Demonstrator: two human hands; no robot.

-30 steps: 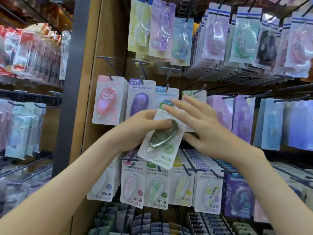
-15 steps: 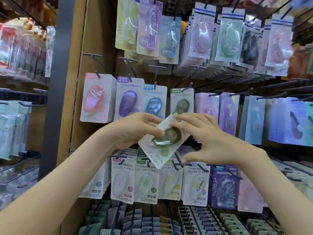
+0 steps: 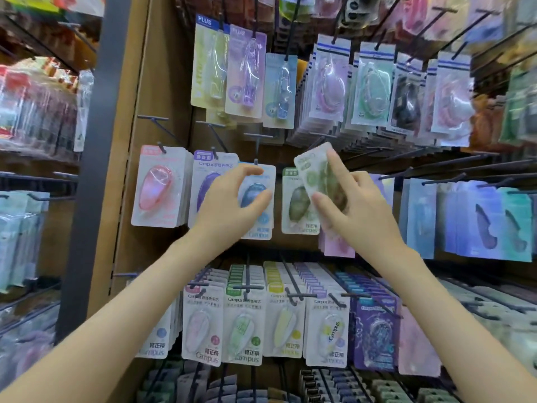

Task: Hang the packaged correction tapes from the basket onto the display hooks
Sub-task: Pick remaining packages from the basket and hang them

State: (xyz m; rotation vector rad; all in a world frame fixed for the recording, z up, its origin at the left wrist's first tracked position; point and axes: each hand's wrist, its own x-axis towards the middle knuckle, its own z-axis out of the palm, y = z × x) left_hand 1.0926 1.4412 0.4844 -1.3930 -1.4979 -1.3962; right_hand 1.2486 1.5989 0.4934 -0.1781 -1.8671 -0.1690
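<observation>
My right hand [image 3: 353,210] pinches a green packaged correction tape [image 3: 318,173], tilted, its top raised toward the hooks in the middle row. Just behind it hangs another green pack [image 3: 296,205] on its hook. My left hand [image 3: 232,205] hovers in front of the blue pack [image 3: 257,193], fingers loosely curled and holding nothing. Pink [image 3: 158,186] and purple [image 3: 207,181] packs hang further left in the same row. The basket is out of sight.
Long black hooks [image 3: 441,178] jut out at the right of the middle row. Rows of packed tapes hang above [image 3: 328,88] and below [image 3: 241,324]. A dark upright post [image 3: 96,175] and a wooden side panel [image 3: 151,82] bound the display on the left.
My left hand has let go of the green pack, which both hands held before. My right hand alone has lifted it up and to the right, in front of the hanging green pack.
</observation>
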